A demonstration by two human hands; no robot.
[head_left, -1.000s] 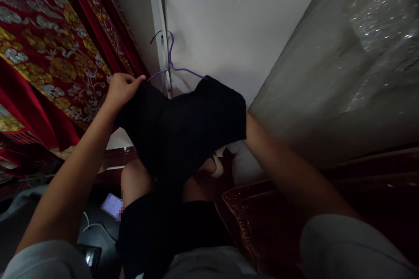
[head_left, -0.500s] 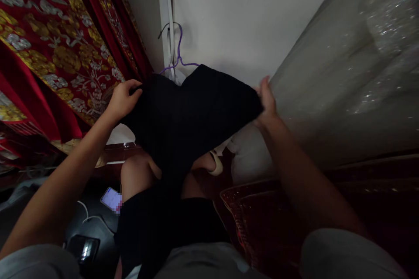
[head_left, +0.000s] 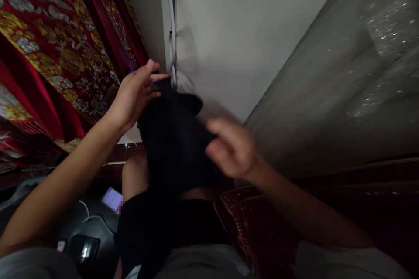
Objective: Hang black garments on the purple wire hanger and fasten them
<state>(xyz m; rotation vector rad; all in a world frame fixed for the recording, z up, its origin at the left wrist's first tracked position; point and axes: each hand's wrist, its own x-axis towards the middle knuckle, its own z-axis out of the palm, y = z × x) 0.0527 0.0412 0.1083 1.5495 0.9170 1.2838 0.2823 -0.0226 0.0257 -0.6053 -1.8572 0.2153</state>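
Note:
A black garment (head_left: 176, 135) hangs bunched in front of my knees, with parts of it blurred by motion. At its upper left, my left hand (head_left: 139, 93) has its fingers stretched apart, touching the cloth. A blurred bit of the purple hanger (head_left: 132, 68) shows just behind that hand; the rest of the hanger is hidden. My right hand (head_left: 232, 148), smeared by movement, is closed on the garment's right edge, thumb and fingers pinching the fabric.
Red brocade cloth (head_left: 65, 52) with gold and silver patterns hangs at left. A white wall (head_left: 262, 22) stands ahead, and plastic-wrapped bulk (head_left: 353, 78) fills the right. A lit phone (head_left: 112, 199), a white cable (head_left: 94, 217) and a black device (head_left: 83, 248) lie lower left.
My right hand has moved left and down with the garment's edge, so the spread cloth is now gathered. The hanger has swung left, and my left hand has shifted right and up, its fingers spreading.

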